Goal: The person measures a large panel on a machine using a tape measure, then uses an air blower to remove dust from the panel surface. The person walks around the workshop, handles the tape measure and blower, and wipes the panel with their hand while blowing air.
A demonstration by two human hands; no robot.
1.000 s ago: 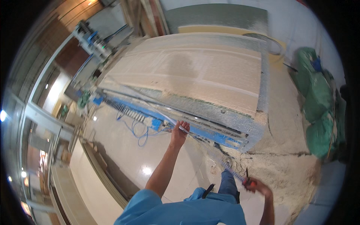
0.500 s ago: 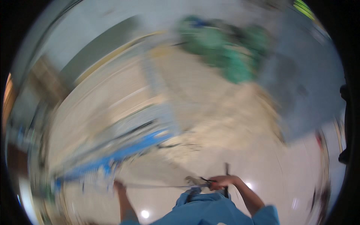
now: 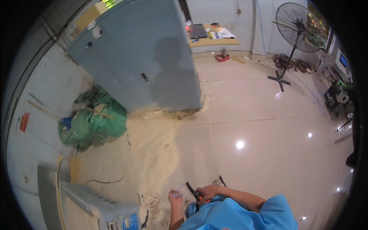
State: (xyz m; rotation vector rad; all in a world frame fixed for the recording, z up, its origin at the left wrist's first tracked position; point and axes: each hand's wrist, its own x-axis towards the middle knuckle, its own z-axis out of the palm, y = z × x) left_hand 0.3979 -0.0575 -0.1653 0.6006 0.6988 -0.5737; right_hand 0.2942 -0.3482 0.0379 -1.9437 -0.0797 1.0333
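Note:
Low in the view, in front of my blue shirt, both of my hands are close together. My left hand (image 3: 175, 197) is closed around a thin pale strip (image 3: 178, 188), smeared by motion. Just to its right, my right hand (image 3: 208, 192) grips a black object with an orange-red part (image 3: 198, 197); its exact kind I cannot make out. A black strap-like piece (image 3: 190, 188) juts up between the hands. Another dark end (image 3: 222, 181) shows beyond my right wrist. Part of a shoe (image 3: 218, 183) appears behind that hand.
Pale dust (image 3: 153, 149) covers the floor ahead, beside green sacks (image 3: 101, 122). A tall grey-blue cabinet (image 3: 126, 57) stands beyond. A dusty machine (image 3: 92, 207) is at lower left. Farther right are a desk (image 3: 214, 42) and a pedestal fan (image 3: 293, 30).
My view has swung to the right, bringing cabinet, desk and fan in. My hands were wide apart with a thin strip stretched between them; now they are close together.

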